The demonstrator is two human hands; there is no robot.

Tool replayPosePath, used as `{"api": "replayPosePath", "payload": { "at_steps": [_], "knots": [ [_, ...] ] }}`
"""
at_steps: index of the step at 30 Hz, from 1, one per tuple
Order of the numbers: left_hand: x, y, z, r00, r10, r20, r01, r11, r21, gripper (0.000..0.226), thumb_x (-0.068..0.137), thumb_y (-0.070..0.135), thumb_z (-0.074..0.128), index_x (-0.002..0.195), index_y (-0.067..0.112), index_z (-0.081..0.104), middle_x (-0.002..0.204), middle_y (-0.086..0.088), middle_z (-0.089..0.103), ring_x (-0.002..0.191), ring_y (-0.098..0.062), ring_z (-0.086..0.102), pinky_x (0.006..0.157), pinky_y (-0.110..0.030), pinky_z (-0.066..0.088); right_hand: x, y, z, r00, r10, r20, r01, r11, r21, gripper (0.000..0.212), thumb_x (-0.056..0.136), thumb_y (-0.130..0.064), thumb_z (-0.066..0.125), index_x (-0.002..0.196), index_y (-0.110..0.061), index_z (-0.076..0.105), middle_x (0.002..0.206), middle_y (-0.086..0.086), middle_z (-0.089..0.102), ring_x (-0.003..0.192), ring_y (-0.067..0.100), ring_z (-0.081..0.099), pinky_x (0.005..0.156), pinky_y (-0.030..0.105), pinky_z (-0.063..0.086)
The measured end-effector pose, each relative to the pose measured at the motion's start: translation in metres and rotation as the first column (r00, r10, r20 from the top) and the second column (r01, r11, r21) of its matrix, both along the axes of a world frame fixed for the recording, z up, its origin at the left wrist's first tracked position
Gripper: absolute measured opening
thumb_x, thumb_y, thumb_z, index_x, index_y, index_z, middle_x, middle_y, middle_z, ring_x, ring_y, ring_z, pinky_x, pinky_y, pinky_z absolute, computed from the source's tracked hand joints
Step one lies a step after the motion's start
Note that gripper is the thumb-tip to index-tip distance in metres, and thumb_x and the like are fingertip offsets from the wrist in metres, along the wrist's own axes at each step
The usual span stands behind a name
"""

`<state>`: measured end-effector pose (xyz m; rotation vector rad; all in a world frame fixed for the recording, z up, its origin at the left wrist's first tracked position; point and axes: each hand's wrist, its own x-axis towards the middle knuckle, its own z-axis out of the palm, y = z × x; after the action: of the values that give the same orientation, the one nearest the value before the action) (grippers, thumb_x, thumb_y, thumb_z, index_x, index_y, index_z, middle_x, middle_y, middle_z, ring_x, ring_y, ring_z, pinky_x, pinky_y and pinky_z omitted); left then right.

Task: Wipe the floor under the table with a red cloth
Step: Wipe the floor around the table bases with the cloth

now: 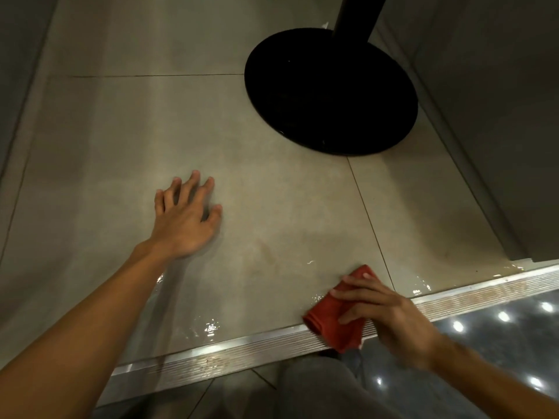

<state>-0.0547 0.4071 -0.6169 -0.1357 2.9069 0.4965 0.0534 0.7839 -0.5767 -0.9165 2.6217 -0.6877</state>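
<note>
The crumpled red cloth (329, 316) is in the right hand (390, 319), whose fingers (354, 297) curl over its top and grip it. It sits low over the near edge of the beige tiled floor (272, 207), where a ribbed metal threshold strip (242, 347) crosses; whether it presses down cannot be told. The left hand (184, 220) rests palm-down on the tiles well to the left, its fingers (193, 182) spread wide and holding nothing. Farther in stands the round black table base (329, 95) with its black post (357, 16). Wet gloss shows on the tiles beside the strip.
</note>
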Motion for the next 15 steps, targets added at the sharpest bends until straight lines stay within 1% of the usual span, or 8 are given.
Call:
{"api": "replayPosePath", "payload": {
  "at_steps": [2, 4, 6, 8, 10, 12, 14, 15],
  "knots": [
    [0.0, 0.0, -0.001, 1.0, 0.001, -0.002, -0.001, 1.0, 0.0, 0.058, 0.095, 0.053, 0.03, 0.148, 0.04, 0.012, 0.161, 0.01, -0.004, 0.146, -0.023, -0.009, 0.117, -0.046, -0.009, -0.007, 0.008, 0.0, 0.995, -0.072, 0.075, 0.078, 0.994, -0.08, 0.054, 0.07, 0.016, 0.063, 0.095, -0.031, 0.072, 0.126, -0.018, 0.062, 0.129, 0.01, 0.049, 0.101, 0.042, 0.045],
    [0.0, 0.0, -0.002, 1.0, -0.002, -0.008, 0.002, 1.0, 0.0, 0.058, 0.095, 0.053, 0.03, 0.148, 0.04, 0.012, 0.161, 0.01, -0.003, 0.146, -0.022, -0.009, 0.117, -0.046, -0.008, -0.016, 0.004, 0.01, 0.935, -0.207, 0.287, 0.276, 0.934, -0.225, 0.056, 0.072, 0.026, 0.054, 0.092, -0.023, 0.073, 0.114, -0.013, 0.066, 0.113, 0.009, 0.06, 0.085, 0.031, 0.054],
    [0.0, -0.001, -0.002, 1.0, 0.0, -0.014, 0.0, 1.0, -0.001, 0.057, 0.095, 0.053, 0.03, 0.148, 0.04, 0.012, 0.161, 0.009, -0.002, 0.146, -0.023, -0.008, 0.117, -0.047, -0.008, -0.029, -0.013, 0.024, 0.867, -0.297, 0.4, 0.43, 0.851, -0.301, 0.056, 0.078, 0.028, 0.043, 0.092, -0.016, 0.073, 0.106, -0.007, 0.068, 0.092, 0.003, 0.065, 0.069, 0.011, 0.048],
    [0.0, 0.001, 0.0, 1.0, 0.0, -0.011, 0.0, 1.0, -0.016, 0.057, 0.095, 0.052, 0.03, 0.148, 0.038, 0.012, 0.161, 0.006, -0.002, 0.146, -0.026, -0.007, 0.117, -0.049, -0.007, -0.046, -0.038, 0.032, 0.848, -0.358, 0.391, 0.498, 0.791, -0.357, 0.058, 0.078, 0.031, 0.037, 0.094, -0.011, 0.072, 0.106, 0.0, 0.068, 0.082, -0.001, 0.063, 0.063, 0.006, 0.043],
    [-0.002, 0.008, 0.005, 1.0, -0.007, 0.028, 0.008, 0.999, -0.035, 0.058, 0.095, 0.05, 0.031, 0.148, 0.037, 0.012, 0.161, 0.0, -0.004, 0.146, -0.031, -0.008, 0.116, -0.052, -0.006, -0.059, -0.07, 0.029, 0.904, -0.343, 0.256, 0.421, 0.819, -0.39, 0.061, 0.07, 0.031, 0.04, 0.098, -0.012, 0.072, 0.112, 0.001, 0.066, 0.095, 0.003, 0.063, 0.076, 0.012, 0.048],
    [-0.005, 0.016, 0.01, 0.997, -0.017, 0.082, 0.021, 0.999, -0.05, 0.058, 0.094, 0.052, 0.032, 0.147, 0.041, 0.011, 0.161, -0.005, -0.008, 0.145, -0.037, -0.012, 0.115, -0.055, -0.007, -0.067, -0.101, 0.014, 0.964, -0.25, 0.093, 0.267, 0.892, -0.366, 0.058, 0.067, 0.018, 0.045, 0.105, -0.017, 0.072, 0.12, -0.001, 0.064, 0.112, 0.009, 0.059, 0.094, 0.029, 0.05],
    [-0.007, 0.021, 0.013, 0.994, -0.007, 0.107, 0.01, 0.999, -0.036, 0.058, 0.093, 0.054, 0.033, 0.146, 0.043, 0.011, 0.16, -0.005, -0.01, 0.144, -0.038, -0.014, 0.114, -0.056, -0.009, -0.066, -0.127, -0.002, 0.99, -0.134, 0.035, 0.138, 0.96, -0.244, 0.052, 0.072, -0.003, 0.042, 0.112, -0.022, 0.069, 0.13, 0.001, 0.06, 0.123, 0.019, 0.053, 0.106, 0.041, 0.042],
    [-0.008, 0.021, 0.013, 0.994, 0.004, 0.11, -0.001, 1.0, -0.03, 0.058, 0.093, 0.055, 0.033, 0.146, 0.044, 0.011, 0.16, -0.004, -0.01, 0.144, -0.038, -0.014, 0.114, -0.056, -0.009, -0.062, -0.138, -0.01, 0.997, -0.08, 0.008, 0.08, 0.984, -0.158, 0.053, 0.075, -0.01, 0.038, 0.116, -0.025, 0.067, 0.135, 0.002, 0.057, 0.13, 0.025, 0.047, 0.112, 0.046, 0.034]
  ]
}}
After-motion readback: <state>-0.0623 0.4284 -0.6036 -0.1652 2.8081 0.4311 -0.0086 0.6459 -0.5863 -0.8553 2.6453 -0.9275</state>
